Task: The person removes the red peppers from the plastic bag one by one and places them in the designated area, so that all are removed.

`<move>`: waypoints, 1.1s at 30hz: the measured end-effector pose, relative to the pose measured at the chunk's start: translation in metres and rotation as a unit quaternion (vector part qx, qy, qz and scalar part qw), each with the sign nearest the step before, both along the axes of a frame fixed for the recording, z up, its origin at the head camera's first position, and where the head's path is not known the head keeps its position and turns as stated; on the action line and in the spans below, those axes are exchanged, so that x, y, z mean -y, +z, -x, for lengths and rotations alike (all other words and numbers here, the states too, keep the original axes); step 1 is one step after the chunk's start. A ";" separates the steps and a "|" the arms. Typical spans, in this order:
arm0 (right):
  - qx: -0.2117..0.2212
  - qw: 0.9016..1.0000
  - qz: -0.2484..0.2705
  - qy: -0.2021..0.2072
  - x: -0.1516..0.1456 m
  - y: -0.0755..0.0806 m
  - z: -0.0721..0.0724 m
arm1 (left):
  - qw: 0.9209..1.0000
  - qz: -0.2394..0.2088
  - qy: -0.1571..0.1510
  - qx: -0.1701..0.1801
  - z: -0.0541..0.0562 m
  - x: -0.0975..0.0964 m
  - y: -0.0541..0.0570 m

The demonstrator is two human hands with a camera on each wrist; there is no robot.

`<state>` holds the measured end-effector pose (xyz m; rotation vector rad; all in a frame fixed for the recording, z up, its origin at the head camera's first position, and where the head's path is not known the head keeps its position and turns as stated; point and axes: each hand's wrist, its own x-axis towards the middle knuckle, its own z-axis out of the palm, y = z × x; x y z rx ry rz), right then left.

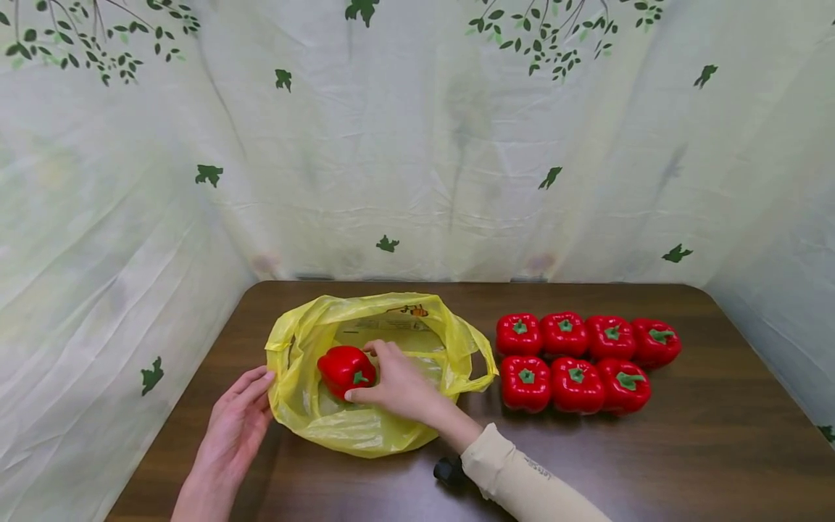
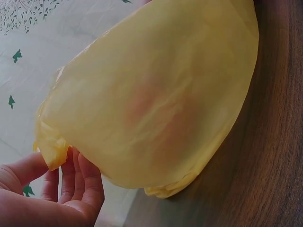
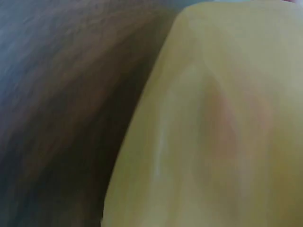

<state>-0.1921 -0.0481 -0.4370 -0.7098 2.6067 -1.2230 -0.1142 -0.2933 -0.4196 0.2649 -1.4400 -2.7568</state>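
Note:
A yellow plastic bag (image 1: 365, 435) stands with its mouth spread wide on the left half of the table. Inside the mouth, my right hand (image 1: 407, 384) holds a red bell pepper (image 1: 342, 368) between thumb and fingers, its green stem tipped toward me. At the bag's left rim, my left hand (image 1: 236, 424) pinches the plastic; the left wrist view shows thumb and fingers on a gathered corner (image 2: 54, 149). Reddish shapes show dimly through the bag wall (image 2: 165, 113). In the right wrist view the yellow plastic (image 3: 189, 142) hides my hand, and the picture is blurred.
Several red bell peppers (image 1: 578, 386) with green stems sit in two rows on the right of the brown wooden table (image 1: 711, 435). A small black object (image 1: 449, 471) lies near my right sleeve. A pale leaf-printed curtain (image 1: 417, 181) surrounds the table's back and sides.

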 end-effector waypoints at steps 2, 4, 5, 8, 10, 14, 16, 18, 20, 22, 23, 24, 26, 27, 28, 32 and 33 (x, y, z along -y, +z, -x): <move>0.008 1.000 0.007 -0.010 0.005 -0.002 0.001 | 1.000 0.001 -0.001 -0.005 0.000 -0.001 0.000; 0.016 1.000 0.011 -0.016 0.010 -0.004 0.002 | 1.000 0.002 -0.002 -0.012 0.000 -0.001 0.000; 0.022 0.999 0.015 -0.018 0.012 -0.005 0.003 | 1.000 0.005 -0.002 -0.015 0.000 -0.001 0.000; 0.033 0.999 0.025 -0.021 0.017 -0.007 0.006 | 1.000 0.006 -0.002 -0.014 0.000 -0.001 0.000; 0.037 0.999 0.029 -0.020 0.020 -0.007 0.008 | 1.000 0.009 -0.002 -0.010 0.000 -0.001 0.001; 0.038 0.999 0.028 -0.019 0.024 -0.009 0.011 | 1.000 0.011 0.000 -0.006 0.000 -0.002 0.002; 0.039 0.999 0.030 -0.019 0.024 -0.009 0.011 | 1.000 0.011 0.001 -0.007 0.000 -0.002 0.002; 0.036 0.999 0.032 -0.019 0.024 -0.010 0.011 | 1.000 0.011 0.001 -0.008 0.000 -0.002 0.002; 0.034 0.999 0.036 -0.020 0.021 -0.009 0.011 | 1.000 0.009 0.000 -0.010 0.000 -0.002 0.001; 0.031 0.998 0.044 -0.021 0.017 -0.007 0.011 | 1.000 0.006 -0.001 -0.012 0.001 -0.002 0.000; 0.029 0.998 0.049 -0.021 0.015 -0.006 0.011 | 1.000 0.005 -0.002 -0.013 0.001 -0.002 0.000; 0.029 0.998 0.058 -0.021 0.013 -0.005 0.011 | 1.000 0.003 -0.002 -0.015 0.001 -0.002 0.000; 0.030 0.997 0.072 -0.024 0.009 -0.002 0.009 | 1.000 0.001 -0.002 -0.017 0.001 -0.002 -0.001; 0.031 0.996 0.081 -0.025 0.007 0.000 0.008 | 1.000 0.001 -0.002 -0.018 0.001 -0.002 -0.002; 0.032 0.995 0.090 -0.027 0.005 0.001 0.007 | 1.000 0.001 -0.002 -0.019 0.001 -0.002 -0.002; 0.027 0.992 0.117 -0.043 -0.003 0.007 0.001 | 1.000 0.004 -0.003 -0.021 0.002 -0.002 -0.003; 0.024 0.991 0.122 -0.046 -0.004 0.008 -0.001 | 1.000 0.004 -0.003 -0.022 0.003 -0.002 -0.003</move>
